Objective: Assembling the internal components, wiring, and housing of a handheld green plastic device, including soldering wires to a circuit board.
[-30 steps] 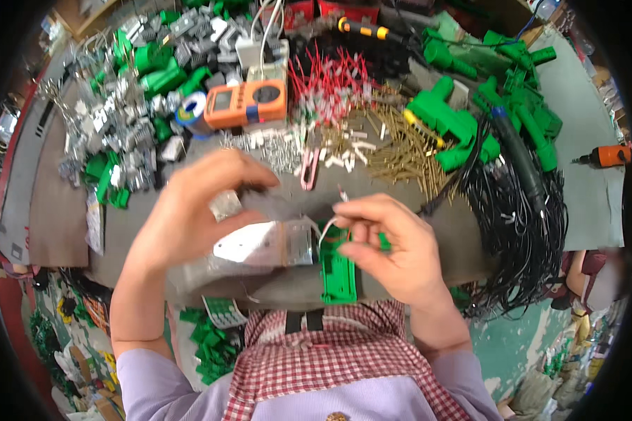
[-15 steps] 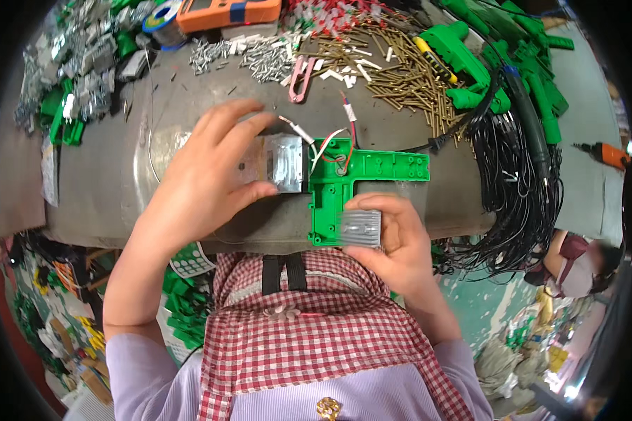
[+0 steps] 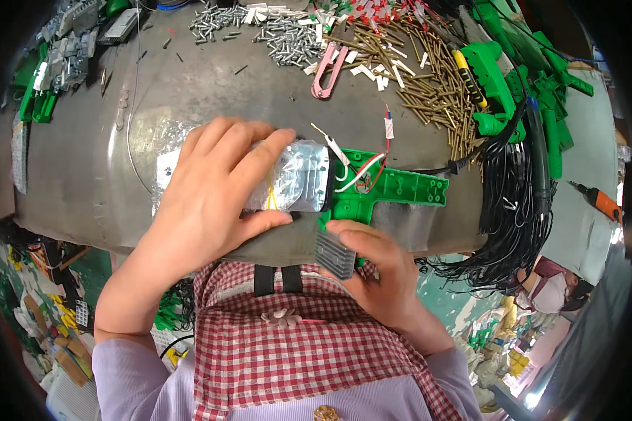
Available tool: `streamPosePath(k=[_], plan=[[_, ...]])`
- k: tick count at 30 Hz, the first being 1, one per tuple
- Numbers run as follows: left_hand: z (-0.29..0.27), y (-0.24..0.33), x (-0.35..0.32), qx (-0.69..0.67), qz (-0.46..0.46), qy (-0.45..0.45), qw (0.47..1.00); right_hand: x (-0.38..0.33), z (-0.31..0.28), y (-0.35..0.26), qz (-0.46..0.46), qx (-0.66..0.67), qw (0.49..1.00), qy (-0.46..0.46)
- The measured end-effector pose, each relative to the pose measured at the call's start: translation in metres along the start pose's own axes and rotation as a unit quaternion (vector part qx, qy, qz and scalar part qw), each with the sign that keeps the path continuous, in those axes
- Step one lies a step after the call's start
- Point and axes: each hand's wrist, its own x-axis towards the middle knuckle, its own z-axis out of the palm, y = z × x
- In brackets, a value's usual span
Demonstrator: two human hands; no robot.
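My left hand [image 3: 214,189] lies across a silver metal housing [image 3: 309,175] partly covered in clear plastic, fingers over its top and thumb along its near side. The housing's dark end sits against a T-shaped green plastic shell [image 3: 411,188], open side up. Red and white wires [image 3: 361,172] curl inside the shell, and some with white sleeves stick out past its far edge. At the shell's near end, my right hand [image 3: 379,270] pinches a grey finned heat sink [image 3: 336,254], held tilted. The heat sink and fingers hide the lower part of the shell.
Silver screws [image 3: 288,42], brass-coloured pins [image 3: 439,98] and pink-handled snips [image 3: 328,70] lie at the back. On the right are green shells [image 3: 490,77], a bundle of black cables [image 3: 505,224] and an orange-handled screwdriver [image 3: 604,205]. Grey metal parts [image 3: 70,59] sit far left.
The heat sink in my right hand has moved left and down and is now tilted. My left hand has settled farther over the silver housing. The whole view has shifted.
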Motion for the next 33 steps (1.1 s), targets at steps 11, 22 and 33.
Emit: streamPosePath(k=[11,22,33], plan=[[0.001,-0.003,-0.003,-0.003,0.007,-0.004,1.0,0.014,-0.011,-0.016,0.019,-0.078,0.995,-0.058],[0.009,-0.009,-0.005,0.005,0.046,0.057,0.997,0.021,-0.011,-0.016,0.009,-0.129,0.986,-0.102],[0.008,-0.007,-0.004,-0.007,0.045,0.057,0.997,0.058,0.013,-0.104,0.267,-0.288,0.87,-0.296]])
